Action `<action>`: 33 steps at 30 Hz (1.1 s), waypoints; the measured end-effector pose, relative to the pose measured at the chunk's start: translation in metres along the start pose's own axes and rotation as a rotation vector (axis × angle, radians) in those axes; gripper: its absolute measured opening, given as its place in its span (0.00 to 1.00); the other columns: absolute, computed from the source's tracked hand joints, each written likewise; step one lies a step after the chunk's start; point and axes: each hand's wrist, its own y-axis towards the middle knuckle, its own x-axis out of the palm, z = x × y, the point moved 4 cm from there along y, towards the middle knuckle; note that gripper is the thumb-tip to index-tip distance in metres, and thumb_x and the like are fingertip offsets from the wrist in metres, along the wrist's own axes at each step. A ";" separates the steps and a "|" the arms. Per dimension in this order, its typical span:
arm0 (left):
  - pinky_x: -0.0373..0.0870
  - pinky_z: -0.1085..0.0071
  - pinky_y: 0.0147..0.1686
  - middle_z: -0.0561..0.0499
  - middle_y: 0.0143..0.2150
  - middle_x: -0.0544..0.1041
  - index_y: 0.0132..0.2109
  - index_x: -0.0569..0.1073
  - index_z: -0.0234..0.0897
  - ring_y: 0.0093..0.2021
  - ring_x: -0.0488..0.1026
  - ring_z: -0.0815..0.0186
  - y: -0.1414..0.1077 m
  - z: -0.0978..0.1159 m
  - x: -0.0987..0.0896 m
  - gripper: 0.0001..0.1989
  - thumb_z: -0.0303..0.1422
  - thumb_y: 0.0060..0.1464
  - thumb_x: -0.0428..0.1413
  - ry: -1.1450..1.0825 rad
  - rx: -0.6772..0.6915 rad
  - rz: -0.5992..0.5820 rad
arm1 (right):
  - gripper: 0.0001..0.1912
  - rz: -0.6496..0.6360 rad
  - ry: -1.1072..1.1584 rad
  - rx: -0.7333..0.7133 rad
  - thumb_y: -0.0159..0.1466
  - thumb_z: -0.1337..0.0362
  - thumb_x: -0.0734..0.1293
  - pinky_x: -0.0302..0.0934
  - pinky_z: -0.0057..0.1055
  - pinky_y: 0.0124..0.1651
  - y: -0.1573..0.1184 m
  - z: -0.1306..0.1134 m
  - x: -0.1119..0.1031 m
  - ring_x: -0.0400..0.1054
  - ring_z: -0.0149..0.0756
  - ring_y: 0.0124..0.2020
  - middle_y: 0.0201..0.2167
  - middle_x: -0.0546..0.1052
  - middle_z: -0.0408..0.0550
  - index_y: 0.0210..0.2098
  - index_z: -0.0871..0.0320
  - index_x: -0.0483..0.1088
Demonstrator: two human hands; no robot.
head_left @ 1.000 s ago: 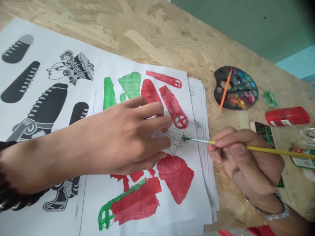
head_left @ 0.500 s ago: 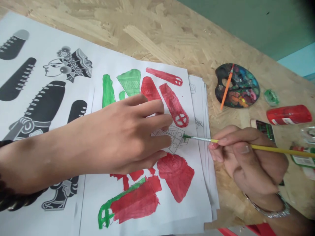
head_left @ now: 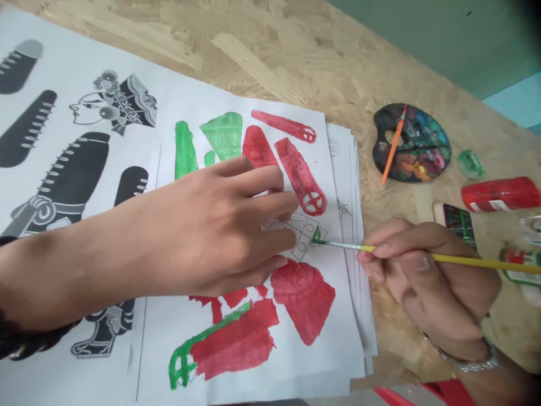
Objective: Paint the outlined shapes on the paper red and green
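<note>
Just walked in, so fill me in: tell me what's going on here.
A person's right hand holds a yellow-handled paintbrush, its green tip at an uncoloured outline on a sheet of paper with red and green painted shapes. The left hand rests on that sheet. A paint palette lies on the wooden table to the right.

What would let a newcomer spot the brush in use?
On the OSB tabletop, find the painted paper sheet at centre. The right hand holds a thin yellow-handled paintbrush, its green-tipped bristles on the sheet, unlike the orange-handled brush lying on the palette.
</note>
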 end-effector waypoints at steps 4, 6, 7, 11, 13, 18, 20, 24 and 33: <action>0.70 0.57 0.43 0.45 0.52 0.81 0.57 0.83 0.40 0.48 0.73 0.54 0.000 0.000 0.000 0.22 0.37 0.80 0.44 0.000 -0.002 -0.001 | 0.09 0.030 0.013 -0.013 0.75 0.64 0.68 0.62 0.33 0.23 0.000 0.000 -0.001 0.69 0.31 0.24 0.31 0.79 0.46 0.43 0.52 0.83; 0.70 0.57 0.42 0.44 0.51 0.81 0.56 0.83 0.40 0.47 0.73 0.54 0.000 0.000 0.000 0.22 0.37 0.80 0.44 -0.001 -0.001 0.007 | 0.09 0.028 0.011 0.004 0.75 0.64 0.69 0.62 0.33 0.23 0.001 0.000 0.000 0.70 0.31 0.25 0.32 0.79 0.46 0.43 0.52 0.83; 0.70 0.57 0.42 0.44 0.52 0.81 0.56 0.83 0.40 0.47 0.73 0.53 0.000 0.000 0.000 0.22 0.37 0.79 0.44 -0.002 0.000 0.008 | 0.09 0.016 0.011 0.005 0.75 0.64 0.69 0.62 0.32 0.23 0.001 0.000 0.001 0.70 0.31 0.25 0.32 0.80 0.46 0.42 0.52 0.83; 0.71 0.57 0.43 0.44 0.52 0.81 0.57 0.84 0.39 0.48 0.74 0.53 0.000 0.000 0.000 0.22 0.37 0.79 0.44 -0.002 -0.002 0.007 | 0.09 -0.011 0.017 -0.008 0.75 0.64 0.69 0.62 0.32 0.23 0.000 0.000 0.001 0.70 0.32 0.26 0.31 0.80 0.46 0.42 0.52 0.83; 0.71 0.56 0.42 0.44 0.51 0.81 0.56 0.84 0.39 0.48 0.74 0.53 0.000 0.000 0.000 0.22 0.37 0.79 0.44 -0.007 -0.004 0.010 | 0.09 0.012 0.017 -0.004 0.76 0.64 0.68 0.62 0.33 0.23 0.000 0.001 0.000 0.70 0.31 0.25 0.31 0.79 0.46 0.43 0.52 0.82; 0.75 0.56 0.43 0.45 0.50 0.80 0.56 0.83 0.40 0.48 0.74 0.54 0.001 0.000 0.000 0.22 0.37 0.80 0.44 0.009 -0.006 0.013 | 0.08 -0.003 -0.003 0.000 0.75 0.65 0.68 0.62 0.33 0.23 0.002 0.001 0.000 0.70 0.31 0.26 0.32 0.80 0.46 0.43 0.53 0.82; 0.76 0.56 0.42 0.47 0.50 0.79 0.56 0.83 0.42 0.48 0.74 0.55 0.001 0.000 0.000 0.23 0.38 0.81 0.42 0.043 -0.004 0.018 | 0.08 -0.027 -0.015 -0.005 0.75 0.63 0.69 0.63 0.32 0.22 0.002 -0.001 0.001 0.70 0.32 0.25 0.30 0.80 0.45 0.42 0.51 0.82; 0.78 0.55 0.39 0.49 0.49 0.79 0.56 0.82 0.45 0.47 0.75 0.55 0.002 0.000 0.001 0.24 0.38 0.81 0.40 0.082 0.003 0.020 | 0.09 0.041 -0.066 0.060 0.76 0.55 0.70 0.63 0.32 0.23 -0.001 -0.001 0.000 0.69 0.32 0.24 0.30 0.77 0.44 0.41 0.47 0.82; 0.80 0.54 0.39 0.48 0.49 0.79 0.54 0.82 0.44 0.47 0.76 0.54 0.000 0.000 0.002 0.23 0.37 0.80 0.41 0.092 0.004 0.021 | 0.09 0.050 -0.087 0.086 0.75 0.52 0.71 0.62 0.31 0.22 -0.006 0.000 -0.001 0.68 0.33 0.24 0.29 0.77 0.43 0.40 0.45 0.81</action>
